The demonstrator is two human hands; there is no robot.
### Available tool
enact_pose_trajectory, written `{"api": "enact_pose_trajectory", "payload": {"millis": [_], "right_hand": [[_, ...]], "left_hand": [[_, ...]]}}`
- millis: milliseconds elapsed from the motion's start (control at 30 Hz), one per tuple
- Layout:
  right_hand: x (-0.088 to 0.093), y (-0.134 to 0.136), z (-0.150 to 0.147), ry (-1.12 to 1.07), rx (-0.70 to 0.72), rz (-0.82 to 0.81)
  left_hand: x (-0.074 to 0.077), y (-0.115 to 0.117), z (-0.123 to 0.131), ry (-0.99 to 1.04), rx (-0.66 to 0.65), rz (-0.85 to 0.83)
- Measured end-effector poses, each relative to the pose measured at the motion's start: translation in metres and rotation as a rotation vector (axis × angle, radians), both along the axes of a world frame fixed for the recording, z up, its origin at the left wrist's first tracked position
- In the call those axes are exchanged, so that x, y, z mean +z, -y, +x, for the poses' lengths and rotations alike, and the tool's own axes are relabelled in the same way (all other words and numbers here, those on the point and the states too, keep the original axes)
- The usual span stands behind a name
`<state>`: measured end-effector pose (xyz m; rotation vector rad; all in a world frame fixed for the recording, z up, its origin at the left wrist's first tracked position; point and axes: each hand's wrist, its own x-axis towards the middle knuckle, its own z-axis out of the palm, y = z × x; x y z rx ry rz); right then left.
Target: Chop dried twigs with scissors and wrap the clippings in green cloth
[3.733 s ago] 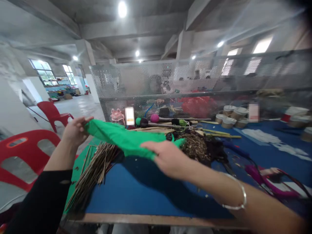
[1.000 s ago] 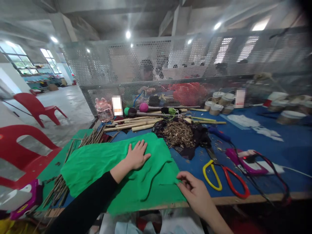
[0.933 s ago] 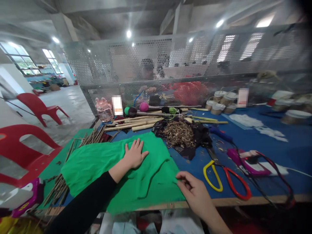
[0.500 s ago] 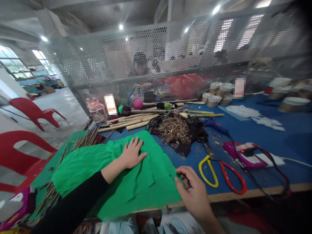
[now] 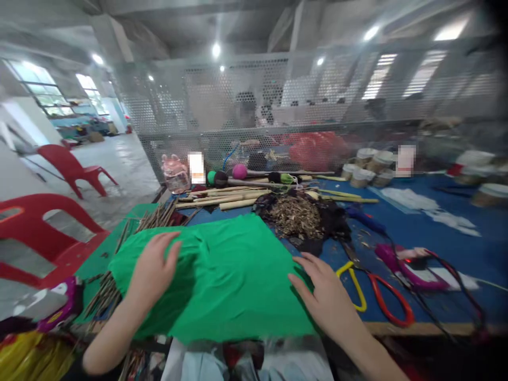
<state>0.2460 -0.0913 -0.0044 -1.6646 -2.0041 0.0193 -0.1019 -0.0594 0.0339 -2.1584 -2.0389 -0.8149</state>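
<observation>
A green cloth (image 5: 238, 275) lies spread over the front of the blue table, slightly wrinkled at its left part. My left hand (image 5: 156, 264) is over the cloth's left side, blurred, with thumb and fingers apart and nothing in it. At the cloth's right edge is my right hand (image 5: 317, 280), its thumb and fingertips at the edge; whether they pinch the fabric cannot be made out. Beyond the cloth, a heap of brown chips (image 5: 296, 214) rests on dark fabric. Scissors (image 5: 357, 270) with yellow and red handles lie right of my right hand.
Thin twigs (image 5: 105, 296) stick out beside the cloth at left. Pale sticks (image 5: 238, 198) lie behind it. A purple device (image 5: 413, 270) with cables and several cups (image 5: 361, 177) stand at right. A perforated screen (image 5: 222, 116) rises behind, and red chairs (image 5: 59, 233) stand left.
My left hand has moved left and toward me from the cloth's middle. The cloth lies flatter there. My right hand stays at the right edge. The view has shifted.
</observation>
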Motion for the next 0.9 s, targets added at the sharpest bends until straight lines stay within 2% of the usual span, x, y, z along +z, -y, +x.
{"api": "enact_pose_trajectory", "payload": {"millis": [67,100,167,233,267,333,400,467,567,667,733,833,900], "right_hand": [[0.016,-0.019,-0.019,-0.009,0.161,0.033],[0.025,-0.031,-0.036,-0.005,0.250,0.031],[0.038,-0.059,-0.083,0.001,0.422,-0.007],[0.042,-0.087,-0.140,-0.007,0.604,-0.112],[0.039,-0.099,-0.168,-0.026,0.662,-0.177],[0.027,-0.117,-0.216,-0.079,0.684,-0.275],[0.009,-0.126,-0.247,-0.093,0.659,-0.270],[-0.008,-0.128,-0.259,-0.087,0.643,-0.248],[-0.025,-0.124,-0.258,-0.025,0.630,-0.214],[-0.031,-0.123,-0.252,0.034,0.624,-0.196],[-0.032,-0.125,-0.252,0.019,0.629,-0.197],[-0.034,-0.131,-0.254,-0.119,0.634,-0.185],[-0.037,-0.136,-0.255,-0.220,0.614,-0.172]], "left_hand": [[-0.001,0.027,-0.046,-0.034,0.306,-0.048],[-0.004,0.039,-0.063,-0.067,0.421,-0.150],[-0.009,0.056,-0.080,-0.088,0.555,-0.380],[-0.012,0.064,-0.078,-0.061,0.589,-0.538],[-0.013,0.064,-0.073,-0.043,0.594,-0.564],[-0.011,0.061,-0.063,-0.019,0.626,-0.533],[-0.008,0.057,-0.058,0.005,0.669,-0.467],[-0.007,0.054,-0.063,0.027,0.690,-0.443],[-0.007,0.052,-0.080,0.030,0.664,-0.484],[-0.009,0.048,-0.095,0.001,0.646,-0.477],[-0.008,0.043,-0.096,0.003,0.658,-0.417],[0.003,0.033,-0.075,0.091,0.695,-0.186],[0.015,0.027,-0.046,0.199,0.577,0.029]]}}
